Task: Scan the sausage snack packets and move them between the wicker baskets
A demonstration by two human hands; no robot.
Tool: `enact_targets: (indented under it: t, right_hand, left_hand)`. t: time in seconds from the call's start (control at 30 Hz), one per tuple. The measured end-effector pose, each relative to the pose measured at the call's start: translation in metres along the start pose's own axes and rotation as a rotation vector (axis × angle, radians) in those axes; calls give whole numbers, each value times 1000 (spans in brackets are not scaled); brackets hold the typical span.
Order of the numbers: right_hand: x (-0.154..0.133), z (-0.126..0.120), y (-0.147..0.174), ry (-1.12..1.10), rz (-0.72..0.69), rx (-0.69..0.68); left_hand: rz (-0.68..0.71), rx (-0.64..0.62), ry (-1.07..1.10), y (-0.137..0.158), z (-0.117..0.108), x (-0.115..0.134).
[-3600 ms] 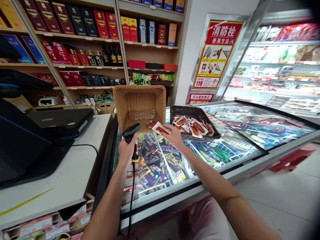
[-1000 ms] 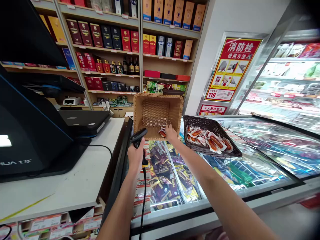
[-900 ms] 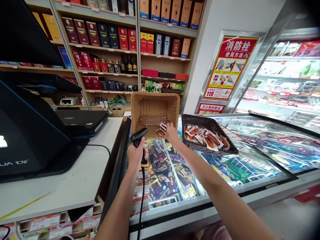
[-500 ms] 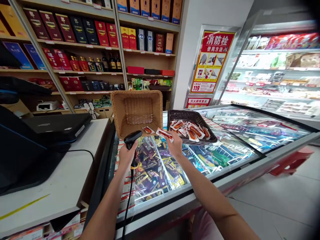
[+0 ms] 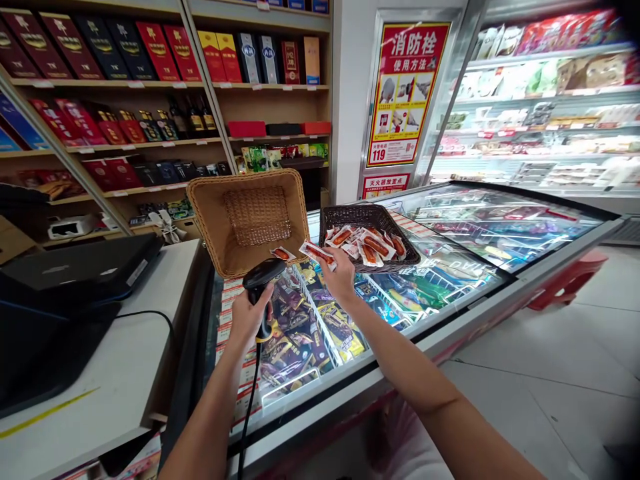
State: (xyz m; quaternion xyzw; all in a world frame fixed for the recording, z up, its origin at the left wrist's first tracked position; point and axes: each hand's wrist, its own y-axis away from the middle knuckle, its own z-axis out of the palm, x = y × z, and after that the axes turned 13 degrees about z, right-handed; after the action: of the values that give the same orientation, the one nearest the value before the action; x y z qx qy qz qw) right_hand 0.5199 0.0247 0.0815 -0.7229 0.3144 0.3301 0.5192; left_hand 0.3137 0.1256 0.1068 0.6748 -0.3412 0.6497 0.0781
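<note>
My left hand [image 5: 249, 316] is wrapped round the handle of a black barcode scanner [image 5: 263, 272], whose cable hangs down toward me. In my right hand [image 5: 341, 279] a packaged sausage [image 5: 317, 254] is pinched by one end, its other end pointing left toward the scanner head. Just beyond the scanner a light-brown wicker basket [image 5: 213, 230] lies tipped on its side, opening toward me. A single wrapped sausage [image 5: 283, 254] rests at its lower rim. Right of my right hand stands a dark woven basket [image 5: 330, 217] with several wrapped sausages [image 5: 373, 245] in it.
Under both baskets is a glass-topped chest freezer [image 5: 450, 263] full of packaged ice creams. A white counter [image 5: 115, 360] with black equipment [image 5: 70, 273] stands at left. Behind are shelves of boxed bottles [image 5: 117, 50], a red poster [image 5: 407, 93] and a lit display fridge [image 5: 545, 113]. A red stool [image 5: 570, 280] stands at right.
The whole view has shifted, so baskets and shelves sit further left and higher. Both hands keep their hold, and the scanner head and packaged sausage stay close together.
</note>
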Motion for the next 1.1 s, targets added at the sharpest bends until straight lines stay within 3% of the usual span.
enact_targets:
  t: [0.17, 0.6, 1.1]
  right_hand:
    - [0, -1, -1, 16, 5, -5]
    - [-1, -3, -2, 7, 35, -16]
    - [10, 1, -6, -32, -176, -72]
  left_hand:
    - [27, -78, -61, 2, 1, 0]
    - [31, -109, -83, 3, 0, 1]
    - [64, -233, -160, 3, -3, 0]
